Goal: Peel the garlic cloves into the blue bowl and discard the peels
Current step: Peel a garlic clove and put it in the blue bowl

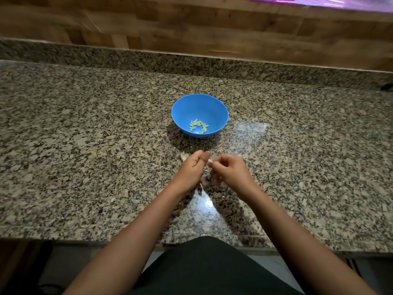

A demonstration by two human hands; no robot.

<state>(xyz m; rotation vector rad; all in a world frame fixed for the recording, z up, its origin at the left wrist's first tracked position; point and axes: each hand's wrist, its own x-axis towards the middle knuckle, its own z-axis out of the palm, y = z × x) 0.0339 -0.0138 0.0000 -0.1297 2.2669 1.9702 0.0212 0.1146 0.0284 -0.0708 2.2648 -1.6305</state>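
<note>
A speckled granite surface [85, 128] runs beneath a wooden wall [191, 28], with a raised granite lip along the back. A blue bowl [200, 103] stands on it near the middle, and a small cluster of pale peeled garlic cloves [198, 125] lies in its bottom. Nearer the person, both bare forearms reach in and the two hands meet just in front of the bowl. The left hand [192, 165] has its fingers curled, and the right hand [229, 169] pinches a small pale garlic clove [210, 161] held between the two hands; whether the left fingers also touch it cannot be told. A piece of garlic [183, 156] lies on the surface just beside the left hand, and thin pale peels [112, 200] are scattered below the hands.
</note>
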